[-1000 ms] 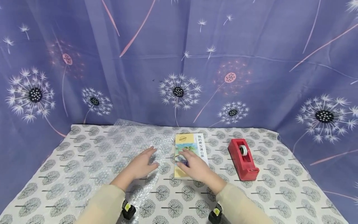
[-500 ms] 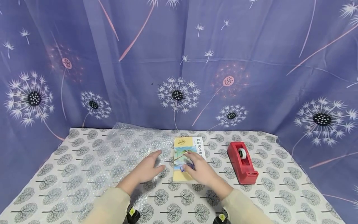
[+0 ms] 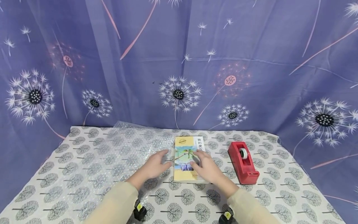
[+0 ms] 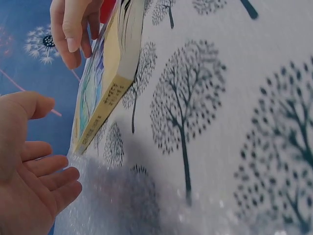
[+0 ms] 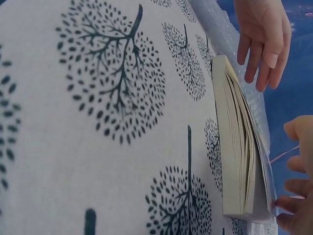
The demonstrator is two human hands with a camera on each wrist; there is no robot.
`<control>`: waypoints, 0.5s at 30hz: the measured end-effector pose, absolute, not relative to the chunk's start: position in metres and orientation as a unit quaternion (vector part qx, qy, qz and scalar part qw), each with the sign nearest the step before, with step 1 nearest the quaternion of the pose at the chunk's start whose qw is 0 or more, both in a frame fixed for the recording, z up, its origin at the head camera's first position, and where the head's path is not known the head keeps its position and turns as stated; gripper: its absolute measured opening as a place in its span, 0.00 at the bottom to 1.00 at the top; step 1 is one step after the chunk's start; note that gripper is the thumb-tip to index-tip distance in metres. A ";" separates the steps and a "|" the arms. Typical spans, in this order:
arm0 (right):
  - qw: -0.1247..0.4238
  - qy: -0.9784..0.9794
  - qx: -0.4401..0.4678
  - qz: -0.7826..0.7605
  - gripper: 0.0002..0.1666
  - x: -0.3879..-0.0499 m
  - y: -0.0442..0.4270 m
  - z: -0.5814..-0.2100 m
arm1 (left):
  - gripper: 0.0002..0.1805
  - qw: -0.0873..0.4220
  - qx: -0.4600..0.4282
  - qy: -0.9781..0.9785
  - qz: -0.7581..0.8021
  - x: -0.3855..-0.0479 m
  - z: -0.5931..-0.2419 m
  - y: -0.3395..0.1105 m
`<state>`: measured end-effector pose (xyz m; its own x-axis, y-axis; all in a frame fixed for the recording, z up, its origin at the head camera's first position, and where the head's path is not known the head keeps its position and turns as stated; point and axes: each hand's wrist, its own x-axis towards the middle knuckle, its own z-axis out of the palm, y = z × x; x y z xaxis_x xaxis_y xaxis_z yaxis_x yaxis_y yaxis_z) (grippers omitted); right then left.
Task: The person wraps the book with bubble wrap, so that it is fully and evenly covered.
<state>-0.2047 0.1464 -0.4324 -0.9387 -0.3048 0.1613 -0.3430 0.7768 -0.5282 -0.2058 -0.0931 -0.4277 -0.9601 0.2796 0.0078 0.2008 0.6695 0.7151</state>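
A paperback book [image 3: 184, 158] with a yellow and white cover and a painted landscape lies flat in the middle of the table. My left hand [image 3: 156, 165] hovers just left of it, fingers loosely extended and holding nothing. Over the book's right side is my right hand [image 3: 208, 168], its fingers spread and relaxed. In the right wrist view, the right fingers [image 5: 296, 188] come close to the cover's edge; whether they touch cannot be told. The book's spine [image 4: 105, 107] faces the left hand in the left wrist view.
A sheet of bubble wrap [image 3: 112, 155] covers the left part of the table, reaching under the left arm. To the right of the book stands a red tape dispenser [image 3: 244, 163] with a roll of tape. A purple dandelion-print curtain [image 3: 139, 77] hangs behind the table.
Both hands have shifted to the right, the left one nearing the book's spine and the right one moving toward its right edge. The book and tape dispenser stay put.
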 end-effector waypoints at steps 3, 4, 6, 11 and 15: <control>0.026 -0.941 0.143 0.305 0.32 -0.206 0.149 -0.433 | 0.34 0.069 0.120 0.899 0.416 -0.208 -0.426 -0.086; 0.024 -0.940 0.133 0.313 0.32 -0.207 0.150 -0.432 | 0.33 0.078 0.113 0.892 0.430 -0.208 -0.426 -0.084; 0.020 -0.938 0.113 0.327 0.32 -0.208 0.151 -0.432 | 0.33 0.099 0.096 0.878 0.458 -0.209 -0.425 -0.079; -0.001 -0.924 0.074 0.375 0.33 -0.211 0.154 -0.429 | 0.34 0.140 0.051 0.839 0.524 -0.212 -0.423 -0.068; -0.024 -0.914 0.039 0.403 0.34 -0.212 0.155 -0.427 | 0.35 0.173 0.009 0.806 0.566 -0.212 -0.420 -0.060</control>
<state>-0.2116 0.1546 -0.4270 -0.9958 -0.0904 -0.0128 -0.0515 0.6723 -0.7385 -0.2120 -0.0605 -0.4204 -0.9403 0.2101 -0.2678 -0.1809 0.3581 0.9160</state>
